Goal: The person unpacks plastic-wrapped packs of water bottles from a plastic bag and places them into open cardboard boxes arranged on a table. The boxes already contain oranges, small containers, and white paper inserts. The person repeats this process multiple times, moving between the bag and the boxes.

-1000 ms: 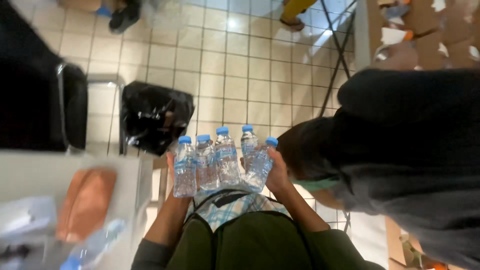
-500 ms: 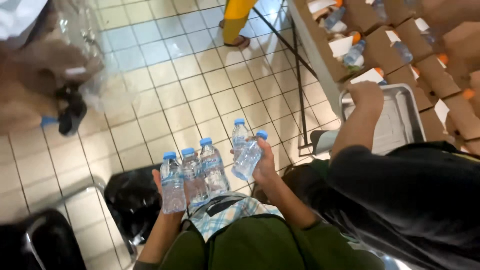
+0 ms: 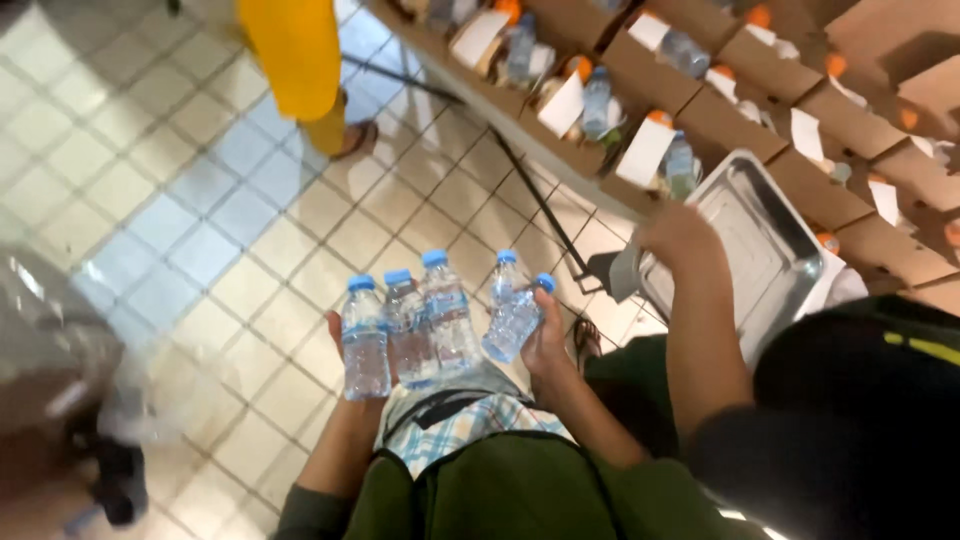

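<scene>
Against my chest I carry several small clear water bottles with blue caps (image 3: 420, 325). My left hand (image 3: 338, 328) is mostly hidden behind the three bottles on the left and supports them. My right hand (image 3: 545, 340) is wrapped around two tilted bottles (image 3: 512, 312) on the right. A green apron and a checked shirt show below the bottles.
A person in dark clothes (image 3: 840, 430) stands close on my right, holding a metal tray (image 3: 760, 250). A long table (image 3: 560, 150) carries open cardboard boxes (image 3: 700, 100) with bottles, white cards and oranges. Another person in yellow trousers (image 3: 295, 60) stands on the tiled floor ahead.
My view has swung right and towards the table of boxes, which now fills the top right. The bottles stay held in both hands. The nearby person's arm now reaches the tray.
</scene>
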